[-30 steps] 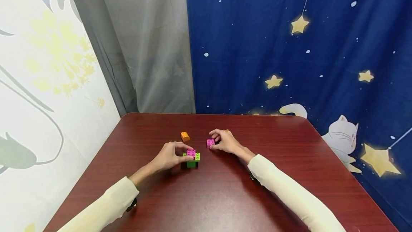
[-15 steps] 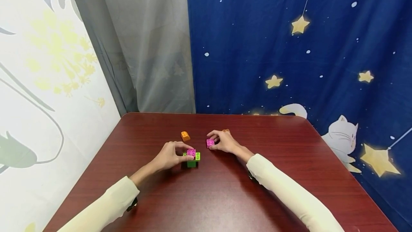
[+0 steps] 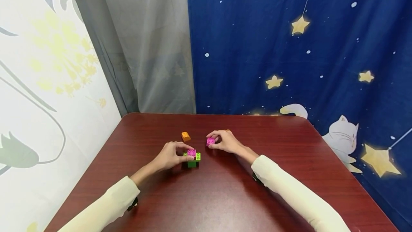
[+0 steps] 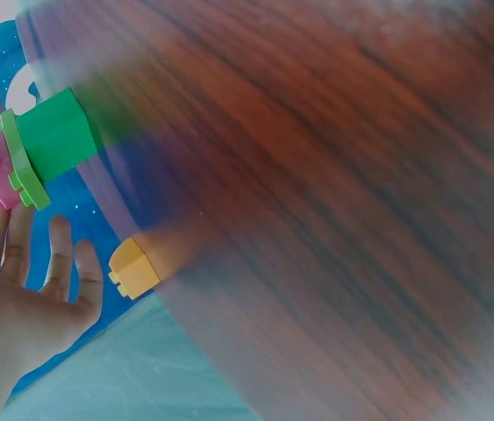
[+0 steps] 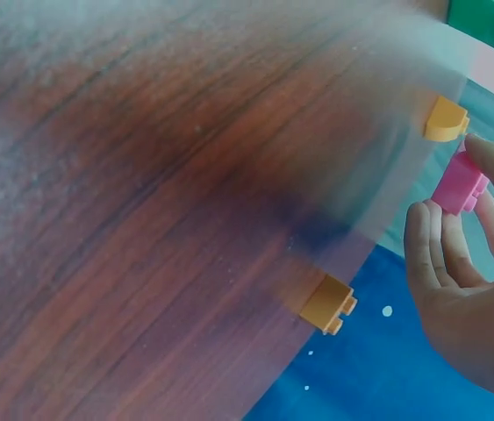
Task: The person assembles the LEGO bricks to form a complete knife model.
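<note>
My left hand [image 3: 170, 156] pinches the pink brick [image 4: 3, 174] that tops a small stack. Under that brick lies a light green brick [image 4: 27, 162], wider than it, and a darker green brick [image 4: 58, 133] forms the bottom on the table. To the right, my right hand [image 3: 225, 141] pinches a second pink brick [image 5: 461, 181] between thumb and fingers. This brick appears slightly raised from the table, its studs facing up. In the head view, the left fingers and thumb partly cover the stack.
An orange brick with a curved top [image 3: 185, 136] lies beyond the stack. Another orange brick [image 5: 327, 304] stands behind my right hand, mostly hidden in the head view. The dark red table [image 3: 219, 196] ends at a blue star-patterned curtain [image 3: 244, 46].
The second pink brick has risen slightly with my right hand, which has closed around it. My left hand and the stack stay almost where they were.
</note>
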Tool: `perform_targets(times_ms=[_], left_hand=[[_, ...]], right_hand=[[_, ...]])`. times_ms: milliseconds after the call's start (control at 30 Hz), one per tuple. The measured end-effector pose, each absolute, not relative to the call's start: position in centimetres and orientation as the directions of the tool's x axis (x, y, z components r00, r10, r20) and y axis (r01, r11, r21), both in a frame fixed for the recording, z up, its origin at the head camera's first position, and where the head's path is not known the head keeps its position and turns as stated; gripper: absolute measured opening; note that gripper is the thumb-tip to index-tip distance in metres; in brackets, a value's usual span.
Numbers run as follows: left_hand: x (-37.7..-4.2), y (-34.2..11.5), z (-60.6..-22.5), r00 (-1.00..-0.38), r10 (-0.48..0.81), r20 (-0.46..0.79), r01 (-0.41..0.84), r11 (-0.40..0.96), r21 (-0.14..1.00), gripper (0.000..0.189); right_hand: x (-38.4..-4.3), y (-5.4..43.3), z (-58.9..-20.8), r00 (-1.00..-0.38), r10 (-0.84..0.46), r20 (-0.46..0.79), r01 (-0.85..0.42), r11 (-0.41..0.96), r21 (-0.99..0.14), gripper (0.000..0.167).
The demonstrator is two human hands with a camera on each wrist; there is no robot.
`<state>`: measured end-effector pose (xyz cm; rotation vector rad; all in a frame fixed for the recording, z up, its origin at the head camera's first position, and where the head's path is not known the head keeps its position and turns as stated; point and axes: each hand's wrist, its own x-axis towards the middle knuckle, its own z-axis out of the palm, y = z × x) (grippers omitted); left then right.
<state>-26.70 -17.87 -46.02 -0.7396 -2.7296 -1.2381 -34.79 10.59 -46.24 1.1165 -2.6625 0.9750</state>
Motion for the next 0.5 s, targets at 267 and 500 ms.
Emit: perform_targets(times_ms=[267, 500], left_hand=[[-26.7, -17.8, -46.1, -0.879, 0.409, 0.246, 0.453, 0.554, 0.698, 0.030], [-26.8, -17.9, -46.2, -0.872, 0.414, 0.260, 0.468, 0.552, 0.691, 0.030]], right_hand=[[-34.0, 10.8, -45.5, -0.729, -0.603, 0.324, -0.661, 0.495, -0.564, 0.039], [-33.1, 10.6, -44.6, -0.714, -0.620, 0.326, -0.670, 0.470, -0.575, 0.040]])
